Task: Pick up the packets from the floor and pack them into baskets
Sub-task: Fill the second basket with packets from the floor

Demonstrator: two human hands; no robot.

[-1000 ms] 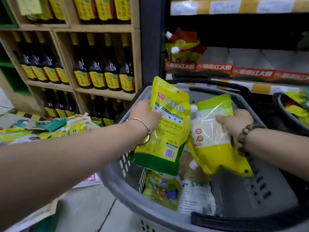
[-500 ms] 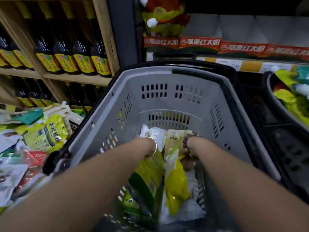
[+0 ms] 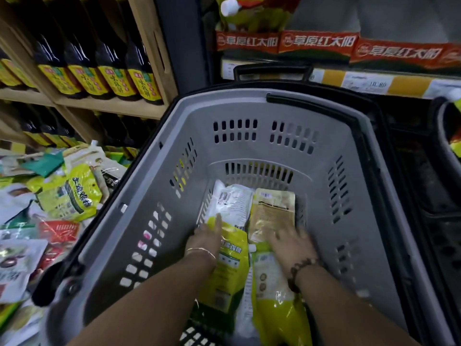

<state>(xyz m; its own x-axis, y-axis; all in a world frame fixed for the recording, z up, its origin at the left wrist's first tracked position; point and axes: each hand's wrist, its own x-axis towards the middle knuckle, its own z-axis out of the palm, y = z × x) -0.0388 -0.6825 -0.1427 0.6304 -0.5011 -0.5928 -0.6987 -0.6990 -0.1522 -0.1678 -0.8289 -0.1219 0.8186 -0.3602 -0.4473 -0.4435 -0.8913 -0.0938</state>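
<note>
The two yellow-green packets [image 3: 229, 265] now lie flat in the grey basket [image 3: 249, 98] on top of the others, where a second ago I held them above it. My left hand [image 3: 207, 237] and right hand [image 3: 290, 242] rest on them, grip released, fingers spread. The floor pile [image 3: 67, 198] comes next.

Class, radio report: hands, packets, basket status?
Left hand open on yellow packet. Right hand open on second yellow packet. Both inside grey basket. More packets on floor.

Left hand [image 3: 206, 237] and right hand [image 3: 290, 242] reach forward and down, palms down, fingers straight; the right is blurred.
</note>
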